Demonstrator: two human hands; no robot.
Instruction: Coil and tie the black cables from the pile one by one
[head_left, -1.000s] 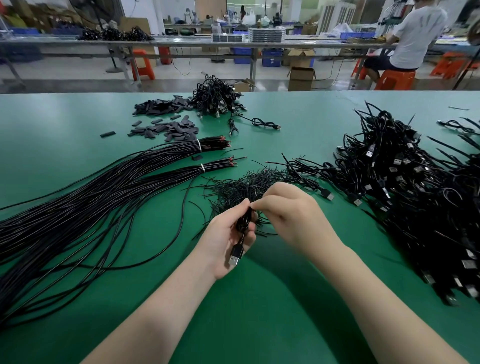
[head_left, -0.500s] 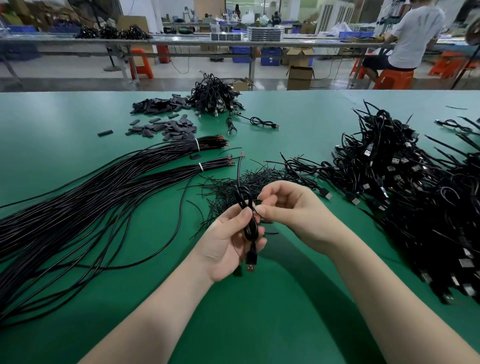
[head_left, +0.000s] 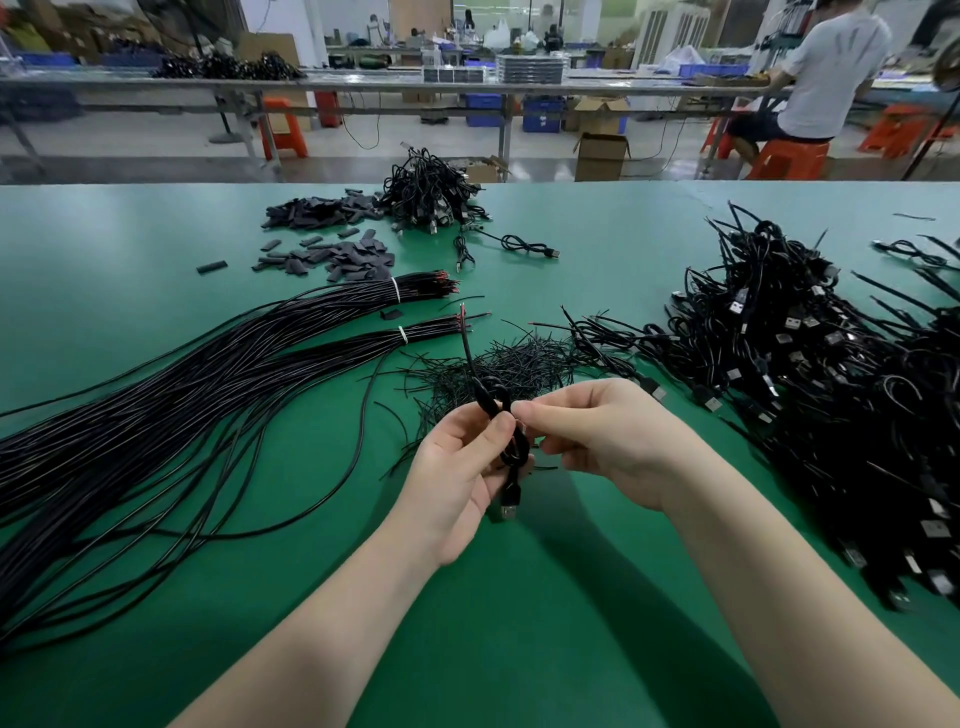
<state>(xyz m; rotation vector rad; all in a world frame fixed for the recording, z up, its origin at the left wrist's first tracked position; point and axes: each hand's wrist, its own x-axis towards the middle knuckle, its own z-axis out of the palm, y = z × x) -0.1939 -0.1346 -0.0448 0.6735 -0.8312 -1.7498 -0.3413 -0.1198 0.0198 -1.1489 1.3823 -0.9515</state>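
Green matting covers the workbench (head_left: 156, 234), and beyond its far edge lies a workshop floor with long metal tables, orange stools and cardboard boxes; a person in a white shirt (head_left: 831, 73) sits at the far right with their back turned.

Near the middle, just above the mat, the left hand (head_left: 457, 478) grips a coiled black cable (head_left: 511, 441), thumb pressed across the bundled loops and fingers curled behind them. The cable's USB plug (head_left: 509, 506) hangs below the palm, and its free tail rises up and away to a red-tipped stripped end (head_left: 462, 312). The right hand (head_left: 608, 441) meets the coil from the right, thumb and forefinger pinching at the top of the loops; what exactly is pinched there is too small to tell.

Just beyond the hands lies a loose heap of thin black ties (head_left: 498, 364). Long straight black cables (head_left: 156, 415) fan out across the left of the bench, gathered at their far ends into two bundles by white bands (head_left: 396, 289). A big pile of coiled cables with USB plugs (head_left: 831, 389) fills the right side. Farther off sit scattered dark flat pieces (head_left: 337, 254) and a smaller heap of cables (head_left: 431, 192).
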